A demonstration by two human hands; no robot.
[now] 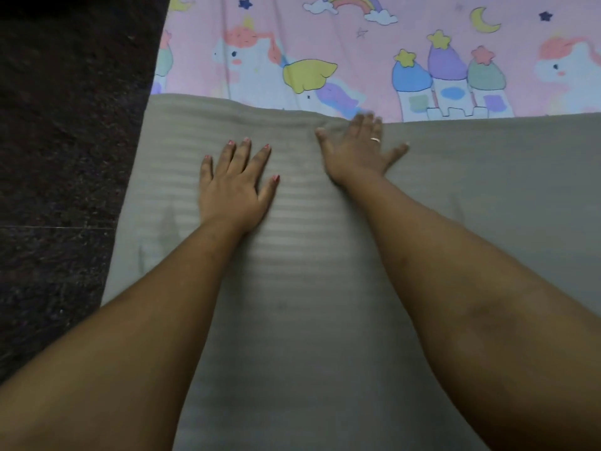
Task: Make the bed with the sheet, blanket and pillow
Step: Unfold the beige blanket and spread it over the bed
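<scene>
A grey blanket (292, 288) of woven fabric with faint horizontal stripes covers the lower and middle part of the view, and its upper edge runs across from about 9 o'clock to 3 o'clock, sagging slightly higher on the left. Above that edge, from 10 o'clock through 12 to 2 o'clock, lies a pink cotton sheet (374, 63) printed with unicorns, a rainbow, castles, moons and stars; the grey blanket overlaps its near part. The left hand (235, 187) lies palm down on the blanket just left of centre, toward 10 o'clock from the middle, with its fingers straight, slightly spread and flat on the fabric, holding nothing; the nails are painted pink. The right hand (357, 151) lies palm down at about 1 o'clock from the centre, fingers splayed wide and pressed on the cloth, its fingertips reaching the blanket's upper edge where it meets the pink sheet; it is somewhat blurred, and a thin ring shows on one finger. Neither hand grasps the fabric. Both bare forearms reach in from the bottom corners at 7 and 5 o'clock. A dark speckled stone floor (65, 141) fills the left side from 8 to 11 o'clock, beside the bedding's left edge.
</scene>
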